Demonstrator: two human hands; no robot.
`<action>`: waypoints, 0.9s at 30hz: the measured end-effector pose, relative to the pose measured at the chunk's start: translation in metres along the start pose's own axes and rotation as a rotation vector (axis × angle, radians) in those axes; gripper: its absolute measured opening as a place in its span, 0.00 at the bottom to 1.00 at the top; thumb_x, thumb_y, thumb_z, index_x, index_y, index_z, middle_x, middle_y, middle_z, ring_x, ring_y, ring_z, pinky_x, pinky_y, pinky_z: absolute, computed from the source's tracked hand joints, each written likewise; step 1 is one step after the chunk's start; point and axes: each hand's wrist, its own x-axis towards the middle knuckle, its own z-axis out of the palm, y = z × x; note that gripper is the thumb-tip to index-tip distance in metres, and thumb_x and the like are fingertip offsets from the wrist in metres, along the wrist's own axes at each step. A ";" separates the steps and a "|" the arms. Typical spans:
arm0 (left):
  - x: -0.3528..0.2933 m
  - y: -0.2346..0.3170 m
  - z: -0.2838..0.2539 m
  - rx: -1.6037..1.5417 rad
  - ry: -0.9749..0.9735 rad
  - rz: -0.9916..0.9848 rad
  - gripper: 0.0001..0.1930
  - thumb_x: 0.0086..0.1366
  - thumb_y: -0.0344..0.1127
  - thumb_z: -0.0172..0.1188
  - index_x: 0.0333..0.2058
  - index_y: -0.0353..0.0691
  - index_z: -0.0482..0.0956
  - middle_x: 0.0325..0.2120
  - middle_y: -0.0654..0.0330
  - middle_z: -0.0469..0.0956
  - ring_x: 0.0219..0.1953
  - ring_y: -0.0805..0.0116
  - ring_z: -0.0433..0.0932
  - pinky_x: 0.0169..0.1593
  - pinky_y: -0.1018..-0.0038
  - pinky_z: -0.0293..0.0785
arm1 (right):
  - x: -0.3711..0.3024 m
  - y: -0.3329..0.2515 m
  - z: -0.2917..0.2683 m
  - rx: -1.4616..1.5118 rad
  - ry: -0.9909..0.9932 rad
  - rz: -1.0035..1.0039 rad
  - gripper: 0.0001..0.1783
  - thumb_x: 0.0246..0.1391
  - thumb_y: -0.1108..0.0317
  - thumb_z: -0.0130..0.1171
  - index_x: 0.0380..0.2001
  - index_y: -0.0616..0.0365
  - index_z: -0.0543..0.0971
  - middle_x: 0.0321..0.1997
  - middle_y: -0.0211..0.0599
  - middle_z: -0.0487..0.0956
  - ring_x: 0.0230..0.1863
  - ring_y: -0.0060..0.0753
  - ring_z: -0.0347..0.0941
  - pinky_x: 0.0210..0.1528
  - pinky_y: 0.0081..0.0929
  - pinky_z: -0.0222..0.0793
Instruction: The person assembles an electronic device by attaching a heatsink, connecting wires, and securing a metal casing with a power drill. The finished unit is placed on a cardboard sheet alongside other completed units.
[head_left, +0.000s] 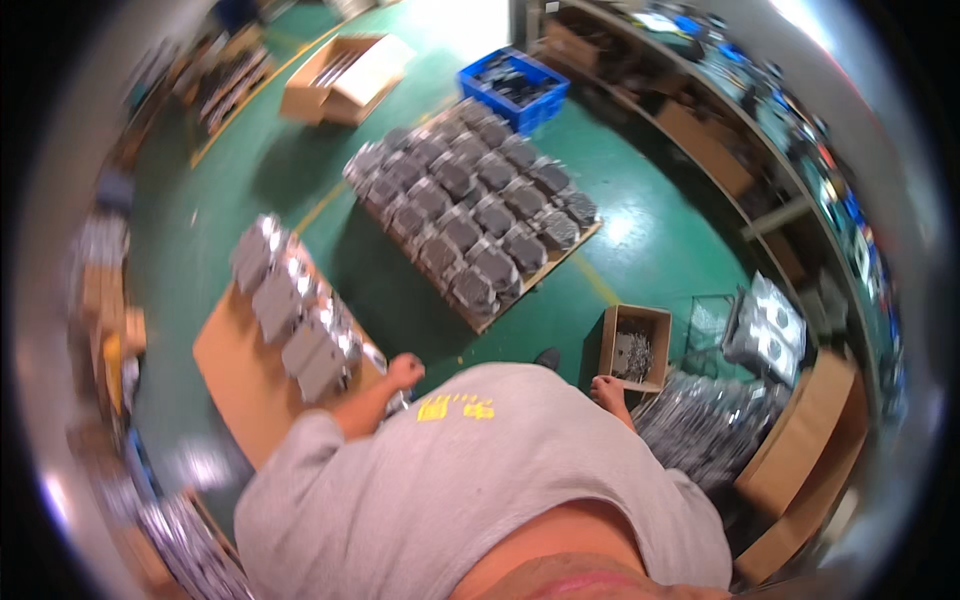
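My left hand (405,371) is out beside my body with its fingers curled. It is near the end of a brown board (228,362) that carries a row of grey plate-like metal parts (318,358) and shiny wrapped pieces. Whatever it holds, if anything, is hidden. On the other side my right hand (606,390) hangs with curled fingers by the near left corner of a small open cardboard box (607,345). Small metal pieces (634,354) lie inside that box. The frame does not show whether this hand grips anything.
Ahead stands a pallet (540,275) stacked with rows of dark grey castings (460,230). Behind it are a blue crate (515,85) and an open carton (345,80). Bagged parts (710,420) and a large carton (805,435) lie at right, below a long cluttered workbench (720,100).
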 end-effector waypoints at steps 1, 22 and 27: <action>0.011 0.038 0.002 0.003 0.178 -0.046 0.17 0.53 0.46 0.61 0.27 0.36 0.82 0.32 0.44 0.80 0.37 0.47 0.81 0.42 0.57 0.78 | 0.002 -0.015 -0.018 0.106 -0.051 0.005 0.13 0.56 0.65 0.59 0.43 0.59 0.81 0.30 0.30 0.80 0.26 0.23 0.76 0.23 0.24 0.71; 0.056 0.084 0.018 -0.172 0.259 -0.160 0.14 0.55 0.43 0.61 0.32 0.37 0.83 0.33 0.47 0.82 0.38 0.48 0.81 0.44 0.58 0.78 | 0.028 -0.108 -0.078 -0.131 0.038 -0.033 0.09 0.56 0.64 0.60 0.34 0.58 0.82 0.29 0.31 0.80 0.28 0.26 0.78 0.24 0.26 0.71; 0.068 0.051 0.016 -0.317 0.071 -0.171 0.13 0.55 0.39 0.63 0.33 0.36 0.86 0.30 0.54 0.85 0.35 0.65 0.84 0.44 0.68 0.79 | 0.007 -0.138 -0.034 -0.064 0.094 -0.145 0.13 0.56 0.64 0.61 0.39 0.61 0.83 0.28 0.32 0.81 0.27 0.24 0.77 0.26 0.23 0.72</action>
